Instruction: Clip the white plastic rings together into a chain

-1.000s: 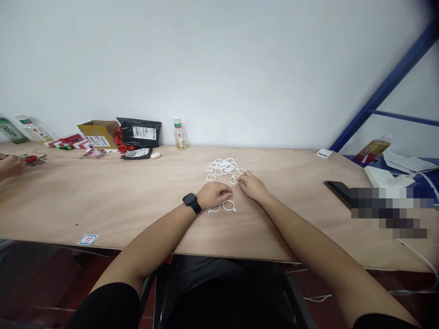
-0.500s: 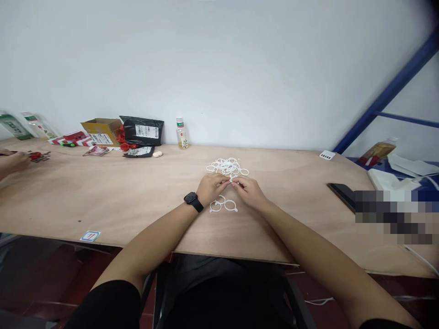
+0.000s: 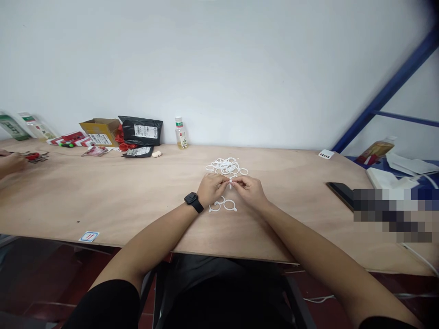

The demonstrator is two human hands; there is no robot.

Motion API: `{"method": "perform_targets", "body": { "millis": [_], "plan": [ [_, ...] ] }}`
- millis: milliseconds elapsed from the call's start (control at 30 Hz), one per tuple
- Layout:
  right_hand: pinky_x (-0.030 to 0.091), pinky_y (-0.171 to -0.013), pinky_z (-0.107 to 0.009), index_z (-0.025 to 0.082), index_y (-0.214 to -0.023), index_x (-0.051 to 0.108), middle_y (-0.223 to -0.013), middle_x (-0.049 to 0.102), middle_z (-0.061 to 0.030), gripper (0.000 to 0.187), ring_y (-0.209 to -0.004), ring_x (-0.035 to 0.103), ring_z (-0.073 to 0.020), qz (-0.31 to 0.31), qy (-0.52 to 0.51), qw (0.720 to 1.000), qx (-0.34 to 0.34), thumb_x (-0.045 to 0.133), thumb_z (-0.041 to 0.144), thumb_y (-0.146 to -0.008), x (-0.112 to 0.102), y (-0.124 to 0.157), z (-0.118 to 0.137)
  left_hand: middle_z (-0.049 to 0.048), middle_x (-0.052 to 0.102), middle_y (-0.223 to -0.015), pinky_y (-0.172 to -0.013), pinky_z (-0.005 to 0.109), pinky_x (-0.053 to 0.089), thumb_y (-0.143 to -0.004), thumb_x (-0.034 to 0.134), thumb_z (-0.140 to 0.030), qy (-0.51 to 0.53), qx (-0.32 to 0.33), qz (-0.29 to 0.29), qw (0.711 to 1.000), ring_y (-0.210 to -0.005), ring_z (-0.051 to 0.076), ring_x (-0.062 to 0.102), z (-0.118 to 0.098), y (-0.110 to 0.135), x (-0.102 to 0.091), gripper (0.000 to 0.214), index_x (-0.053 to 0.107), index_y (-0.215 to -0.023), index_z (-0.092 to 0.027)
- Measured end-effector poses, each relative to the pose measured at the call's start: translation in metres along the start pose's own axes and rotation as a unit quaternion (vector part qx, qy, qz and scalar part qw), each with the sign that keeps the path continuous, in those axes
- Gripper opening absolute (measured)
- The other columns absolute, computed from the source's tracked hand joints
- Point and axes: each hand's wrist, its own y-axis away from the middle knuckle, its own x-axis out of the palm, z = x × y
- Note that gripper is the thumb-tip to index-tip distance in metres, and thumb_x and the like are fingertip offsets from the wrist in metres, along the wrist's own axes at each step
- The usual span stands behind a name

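- small white plastic piece (image 3: pixel 230 182), too small to make out fully, pinched above the counter between the fingertips of both hands, apparently to keep it steady
- left hand (image 3: pixel 211 189) and right hand (image 3: pixel 249 191) curled, fingers drawn in, meeting at the piece just in front of the heap
- heap of white plastic rings (image 3: pixel 226 166) just beyond the hands, near the middle of the plywood counter (image 3: pixel 103 205), within easy reach
- loose white rings (image 3: pixel 222 205) apart from the heap, just nearer the body than the hands
- black smartwatch (image 3: pixel 193 202) on the left wrist, no brand legible
- at the far left, another person's hand (image 3: pixel 12 163) beside a red-handled tool (image 3: pixel 33 156)
- along the wall, a cardboard box (image 3: pixel 99 132) and black mailer bag (image 3: pixel 142 131), their white labels unreadable, plus a small bottle (image 3: pixel 180 133)
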Motion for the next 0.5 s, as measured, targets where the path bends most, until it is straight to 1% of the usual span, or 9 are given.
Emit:
{"method": "perform_targets", "body": {
  "millis": [167, 233, 300, 333, 400, 433, 500],
  "plan": [
    [0.047, -0.06, -0.027, 0.02, -0.083, 0.07, -0.074, 0.07, -0.0027, 0.015, -0.063, 0.061, -0.0149, -0.004, 0.017, 1.0, -0.006, 0.061, 0.031, -0.084, 0.001, 0.001, 0.002, 0.0031, 0.072, -0.084, -0.083, 0.035, 0.044, -0.092, 0.053, -0.028, -0.01, 0.004, 0.001, 1.0, -0.081, 0.017, 0.064, 0.0, 0.0, 0.0, 0.018, 0.068, -0.088, -0.02],
    [0.047, -0.061, -0.027, 0.02, -0.084, 0.07, -0.075, 0.07, -0.003, 0.016, -0.065, 0.061, -0.0152, -0.003, 0.0, 1.0, 0.005, 0.061, 0.032, -0.084, 0.003, 0.0, 0.001, 0.0032, 0.071, -0.083, -0.083, 0.035, 0.044, -0.092, 0.053, -0.029, -0.008, 0.002, -0.007, 1.0, -0.081, 0.017, 0.063, 0.001, 0.0, 0.001, 0.018, 0.067, -0.088, -0.02],
    [0.047, -0.06, -0.027, 0.019, -0.084, 0.07, -0.076, 0.07, -0.0031, 0.018, -0.065, 0.062, -0.0153, -0.004, -0.038, 0.999, 0.029, 0.061, 0.035, -0.084, 0.006, 0.0, -0.002, 0.0042, 0.07, -0.086, -0.084, 0.036, 0.045, -0.092, 0.053, -0.032, 0.005, 0.003, -0.02, 1.0, -0.085, 0.018, 0.063, 0.003, -0.001, 0.003, 0.019, 0.067, -0.09, -0.02],
    [0.047, -0.059, -0.026, 0.019, -0.084, 0.069, -0.075, 0.07, -0.003, 0.019, -0.064, 0.061, -0.0151, 0.003, -0.061, 0.997, 0.041, 0.061, 0.036, -0.084, 0.007, -0.001, -0.004, 0.005, 0.07, -0.089, -0.085, 0.036, 0.046, -0.091, 0.054, -0.033, 0.014, 0.008, -0.025, 1.0, -0.088, 0.018, 0.062, 0.004, -0.001, 0.003, 0.019, 0.067, -0.091, -0.02],
    [0.046, -0.056, -0.026, 0.019, -0.086, 0.069, -0.073, 0.069, -0.0023, 0.021, -0.059, 0.059, -0.0143, 0.035, -0.089, 0.994, 0.06, 0.061, 0.038, -0.083, 0.007, -0.002, -0.01, 0.0065, 0.069, -0.098, -0.089, 0.037, 0.046, -0.091, 0.055, -0.035, 0.027, 0.02, -0.027, 0.999, -0.096, 0.019, 0.062, 0.007, -0.002, 0.003, 0.019, 0.067, -0.093, -0.02],
    [0.046, -0.055, -0.026, 0.019, -0.087, 0.07, -0.072, 0.068, -0.0018, 0.022, -0.058, 0.058, -0.0141, 0.054, -0.087, 0.993, 0.067, 0.061, 0.039, -0.083, 0.006, -0.003, -0.014, 0.007, 0.069, -0.103, -0.091, 0.037, 0.045, -0.09, 0.055, -0.035, 0.028, 0.023, -0.023, 0.999, -0.1, 0.019, 0.061, 0.008, -0.002, 0.002, 0.018, 0.066, -0.092, -0.02],
    [0.047, -0.057, -0.027, 0.02, -0.09, 0.07, -0.072, 0.068, -0.0018, 0.022, -0.058, 0.058, -0.0145, 0.073, -0.046, 0.994, 0.074, 0.06, 0.038, -0.084, 0.001, -0.007, -0.023, 0.0068, 0.068, -0.109, -0.094, 0.039, 0.044, -0.09, 0.056, -0.032, 0.015, 0.019, 0.0, 1.0, -0.104, 0.02, 0.06, 0.011, -0.003, -0.002, 0.016, 0.066, -0.091, -0.02]
  ]
}}
